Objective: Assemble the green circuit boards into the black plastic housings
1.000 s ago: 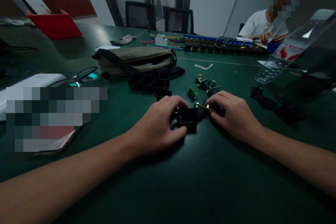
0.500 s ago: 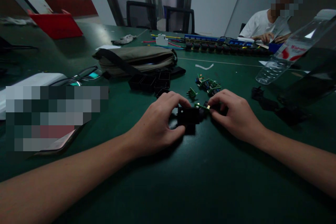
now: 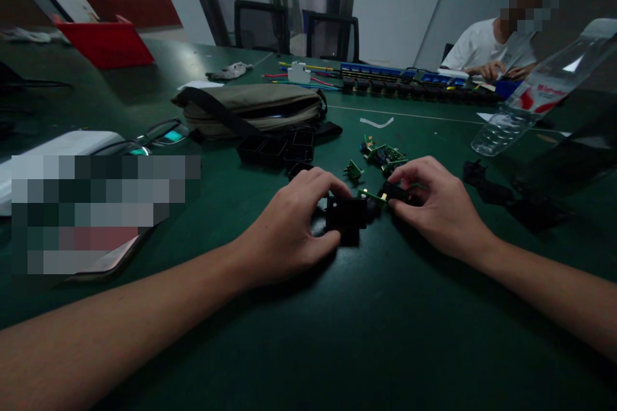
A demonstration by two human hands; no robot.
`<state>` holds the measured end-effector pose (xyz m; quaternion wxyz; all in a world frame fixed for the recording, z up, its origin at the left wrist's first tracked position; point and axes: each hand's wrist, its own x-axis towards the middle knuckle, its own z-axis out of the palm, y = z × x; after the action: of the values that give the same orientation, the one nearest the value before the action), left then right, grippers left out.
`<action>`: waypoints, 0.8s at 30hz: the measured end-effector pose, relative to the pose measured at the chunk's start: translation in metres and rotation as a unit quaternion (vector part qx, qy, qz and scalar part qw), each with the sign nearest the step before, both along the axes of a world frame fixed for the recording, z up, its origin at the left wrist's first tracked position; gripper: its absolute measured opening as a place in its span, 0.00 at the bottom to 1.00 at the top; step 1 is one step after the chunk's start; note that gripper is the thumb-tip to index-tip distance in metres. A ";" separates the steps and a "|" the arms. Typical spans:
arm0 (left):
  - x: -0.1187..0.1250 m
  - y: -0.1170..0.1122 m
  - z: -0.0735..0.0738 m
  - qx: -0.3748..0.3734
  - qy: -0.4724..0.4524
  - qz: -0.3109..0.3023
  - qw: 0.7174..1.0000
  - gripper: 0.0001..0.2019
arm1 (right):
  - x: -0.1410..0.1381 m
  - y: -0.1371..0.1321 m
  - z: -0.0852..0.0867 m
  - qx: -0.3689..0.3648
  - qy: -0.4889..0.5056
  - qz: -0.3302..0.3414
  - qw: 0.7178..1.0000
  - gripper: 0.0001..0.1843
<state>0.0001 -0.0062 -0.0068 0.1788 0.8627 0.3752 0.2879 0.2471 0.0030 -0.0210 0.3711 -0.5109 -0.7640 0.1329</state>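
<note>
My left hand (image 3: 292, 228) is closed around a small black plastic housing (image 3: 347, 213), its thumb below and fingers above. A dark piece shows under the housing. My right hand (image 3: 436, 209) pinches a black block (image 3: 399, 193) between thumb and fingers. A small green circuit board (image 3: 370, 196) with gold-coloured contacts adjoins the block, its end close to the housing. Whether the board and the housing touch, I cannot tell. Just beyond lie a small loose green board (image 3: 353, 171) and a cluster of green circuit boards (image 3: 384, 154).
Several open black housings (image 3: 274, 149) lie before a khaki bag (image 3: 255, 109). At right are dark pieces (image 3: 496, 192) and a tilted plastic bottle (image 3: 525, 103). Glasses (image 3: 164, 133) lie at left. A person (image 3: 486, 45) sits across the table behind blue-and-black rows of parts (image 3: 400, 77).
My right hand's fingers have risen and shifted slightly right, so more of the black block shows between them. My left hand and the housing stay put.
</note>
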 end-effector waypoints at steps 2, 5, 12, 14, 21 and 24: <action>0.000 0.000 0.000 -0.004 0.004 0.003 1.000 0.16 | 0.000 0.000 -0.001 -0.010 0.014 0.005 1.000 0.10; 0.001 0.000 0.000 -0.010 0.005 0.004 1.000 0.16 | 0.000 0.000 -0.003 -0.021 0.051 0.009 0.998 0.11; 0.001 0.002 -0.002 -0.026 0.006 0.017 0.999 0.16 | -0.002 -0.006 -0.002 0.086 0.105 0.006 0.991 0.09; 0.001 0.002 -0.002 -0.034 0.008 0.024 0.999 0.16 | -0.003 -0.009 0.000 0.125 0.064 0.043 0.989 0.05; 0.002 -0.001 -0.001 -0.034 0.023 0.047 0.998 0.17 | -0.002 -0.013 0.005 0.177 -0.016 0.169 0.969 0.03; 0.002 -0.001 -0.003 -0.020 0.033 0.041 0.998 0.18 | -0.001 -0.014 0.004 0.209 -0.028 0.185 0.960 0.04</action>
<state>0.0019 -0.0074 -0.0097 0.1719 0.8518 0.4220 0.2587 0.2457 -0.0109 -0.0172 0.4169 -0.2753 -0.8660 0.0225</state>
